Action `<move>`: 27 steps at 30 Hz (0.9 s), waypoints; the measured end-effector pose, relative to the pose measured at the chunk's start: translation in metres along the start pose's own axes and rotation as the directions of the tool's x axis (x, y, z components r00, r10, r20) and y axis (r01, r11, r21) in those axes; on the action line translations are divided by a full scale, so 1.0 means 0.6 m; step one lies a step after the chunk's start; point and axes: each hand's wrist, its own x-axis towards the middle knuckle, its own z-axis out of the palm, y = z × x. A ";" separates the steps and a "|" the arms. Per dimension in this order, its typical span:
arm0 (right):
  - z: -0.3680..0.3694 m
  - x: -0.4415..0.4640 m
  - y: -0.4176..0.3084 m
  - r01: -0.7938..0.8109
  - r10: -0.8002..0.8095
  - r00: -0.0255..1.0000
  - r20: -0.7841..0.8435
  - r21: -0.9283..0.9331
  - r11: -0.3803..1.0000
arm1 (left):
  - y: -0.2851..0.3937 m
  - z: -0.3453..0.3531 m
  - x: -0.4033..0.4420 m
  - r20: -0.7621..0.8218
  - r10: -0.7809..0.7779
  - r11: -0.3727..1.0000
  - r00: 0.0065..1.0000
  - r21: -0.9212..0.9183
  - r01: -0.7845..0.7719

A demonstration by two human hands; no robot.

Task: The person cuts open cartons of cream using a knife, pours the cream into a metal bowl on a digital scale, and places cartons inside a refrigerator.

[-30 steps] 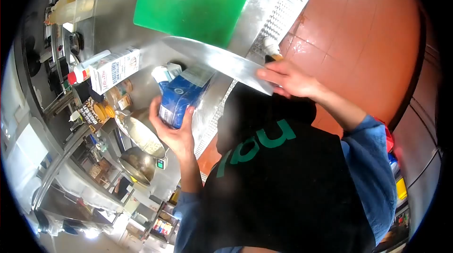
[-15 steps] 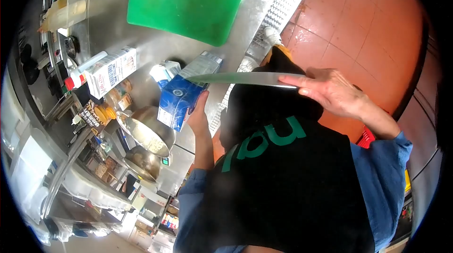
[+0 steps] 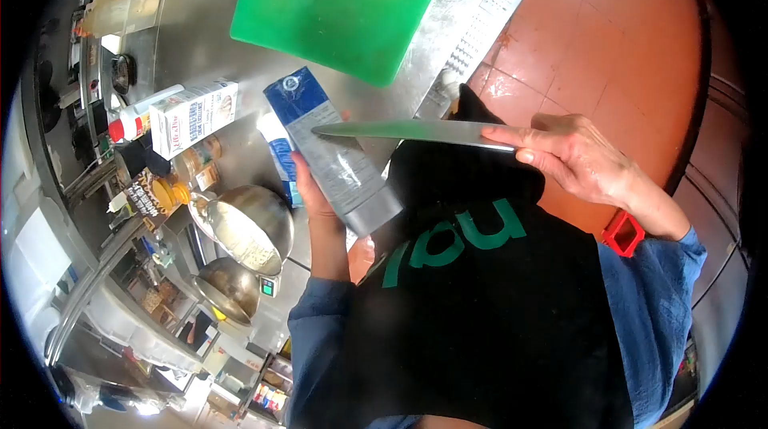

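Observation:
My left hand (image 3: 316,199) is wrapped round the side of a blue and grey carton (image 3: 342,169), held tilted in front of my apron. In my right hand (image 3: 580,159) is a long kitchen knife (image 3: 424,131), its handle hidden by my fingers and the index finger laid along the blade. The blade crosses over the carton's printed side, its tip near the far edge; whether it touches the carton I cannot tell. Behind the held carton stands a blue and white carton (image 3: 278,149), partly covered.
A green cutting board (image 3: 336,21) with a small scrap on it lies on the steel counter (image 3: 192,37). A white carton (image 3: 194,119) and a red-capped bottle (image 3: 120,128) stand nearby. Metal bowls (image 3: 276,213), one with pale contents, are beside my left forearm.
My left hand has turned the carton, so its long grey printed side now shows and its blue end points toward the cutting board. The knife stays nearly in place.

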 end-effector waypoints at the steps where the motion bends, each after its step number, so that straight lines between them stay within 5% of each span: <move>1: 0.002 -0.006 -0.007 -0.006 0.005 0.999 -0.037 -0.022 1.000 | -0.011 0.000 0.007 0.140 -0.050 0.994 0.989 -0.092 0.063; 2: 0.003 -0.009 -0.013 -0.009 0.006 0.997 -0.074 -0.045 0.999 | -0.021 0.001 0.014 0.278 -0.099 0.975 0.956 -0.163 0.148; 4: 0.007 -0.017 -0.010 -0.013 -0.001 0.992 -0.124 -0.111 0.994 | -0.038 -0.006 0.014 0.236 -0.101 0.977 0.966 -0.159 0.141; 9: -0.002 -0.026 -0.023 -0.062 0.000 0.987 -0.163 -0.374 0.926 | -0.059 0.029 0.001 -0.336 -0.223 0.975 0.915 -0.060 0.216; 15: -0.024 -0.020 -0.045 -0.125 0.082 0.991 -0.107 -0.499 0.858 | -0.059 0.127 -0.014 -0.386 -0.194 0.981 0.902 -0.096 0.170; 19: -0.052 -0.004 -0.062 -0.058 0.046 0.998 -0.036 -0.568 0.821 | -0.050 0.099 -0.015 -0.222 -0.220 0.974 0.950 -0.007 0.224; 27: -0.065 0.023 -0.096 -0.056 0.033 0.998 -0.047 -0.674 0.737 | -0.049 0.067 -0.002 -0.238 -0.283 0.959 0.929 -0.052 0.278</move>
